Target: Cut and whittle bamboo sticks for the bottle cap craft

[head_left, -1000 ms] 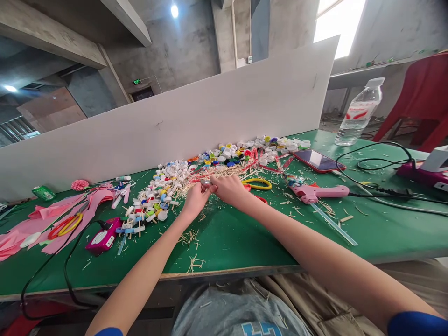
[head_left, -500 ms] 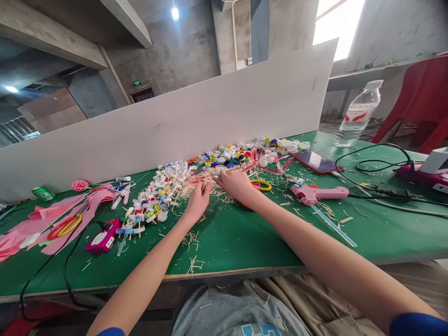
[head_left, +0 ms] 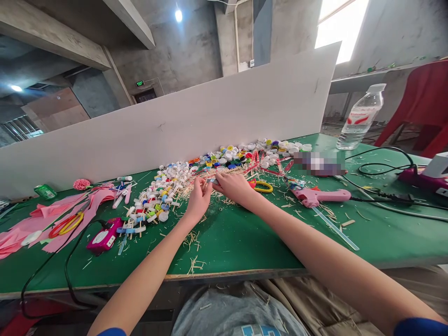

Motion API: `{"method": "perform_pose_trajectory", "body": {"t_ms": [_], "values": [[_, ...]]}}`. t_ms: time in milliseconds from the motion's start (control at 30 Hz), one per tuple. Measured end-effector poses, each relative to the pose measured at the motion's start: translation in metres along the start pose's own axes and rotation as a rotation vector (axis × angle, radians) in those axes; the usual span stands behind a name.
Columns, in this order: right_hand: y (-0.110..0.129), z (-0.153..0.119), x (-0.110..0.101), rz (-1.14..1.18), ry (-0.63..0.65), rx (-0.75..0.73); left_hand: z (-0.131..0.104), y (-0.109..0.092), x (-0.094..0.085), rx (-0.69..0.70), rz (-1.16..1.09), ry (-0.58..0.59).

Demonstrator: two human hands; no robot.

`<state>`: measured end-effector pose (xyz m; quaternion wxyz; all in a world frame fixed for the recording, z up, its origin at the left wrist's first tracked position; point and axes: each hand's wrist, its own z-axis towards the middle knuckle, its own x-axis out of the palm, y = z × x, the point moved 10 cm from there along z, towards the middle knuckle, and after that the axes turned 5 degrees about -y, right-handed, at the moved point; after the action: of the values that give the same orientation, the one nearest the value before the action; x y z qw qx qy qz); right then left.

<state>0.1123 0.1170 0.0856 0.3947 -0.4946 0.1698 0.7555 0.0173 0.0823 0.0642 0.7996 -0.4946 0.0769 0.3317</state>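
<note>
Pinching a small greyish piece between fingers of left hand and right hand, about equally near; well back from front edge of bench; too small to tell long axis

Bottle caps on table before board, slivers alongside, glue gun right, can far left.

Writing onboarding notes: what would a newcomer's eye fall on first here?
Probably the long heap of multicoloured plastic caps before the white upright board. Next, the bare left hand and right hand, close together at centre, and the pink plastic glue gun lying to their right.
</note>
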Motion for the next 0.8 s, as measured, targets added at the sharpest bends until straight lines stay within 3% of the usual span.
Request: {"method": "perform_pose_trajectory", "body": {"t_ms": [233,367,533,800], "values": [[0.003,-0.001,0.002,-0.010,0.026,-0.032,-0.001,-0.006,0.012,0.100,0.019,0.100],[0.004,-0.002,0.002,-0.010,0.035,-0.039,-0.002,-0.003,0.017,0.077,-0.009,0.146],[0.002,-0.001,0.003,-0.005,0.025,-0.026,-0.001,0.000,0.008,0.043,0.067,0.080],[-0.004,0.000,0.002,0.001,-0.006,0.026,0.003,0.008,-0.001,-0.057,-0.035,0.004]]}}
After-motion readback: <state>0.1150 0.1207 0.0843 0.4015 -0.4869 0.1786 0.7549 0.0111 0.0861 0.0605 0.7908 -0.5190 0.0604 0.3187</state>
